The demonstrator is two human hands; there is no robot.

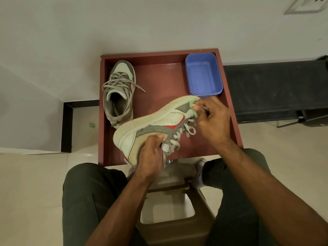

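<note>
Grey lace (204, 108) pinched by right hand (212, 121) at toe of sneaker (159, 122); left hand (150, 155) fingers clasp its heel.

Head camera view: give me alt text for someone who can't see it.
A person's left hand grips a tilted white-and-grey sneaker by its collar while the right hand pinches its lace near the toe. The matching sneaker and a blue tub sit in a red-brown tray.

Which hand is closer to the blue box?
The right. The right hand pinches at the toe of the held sneaker, just short of the blue box, apart from it. The left hand grips the sneaker's ankle end, farther back toward the person.
</note>
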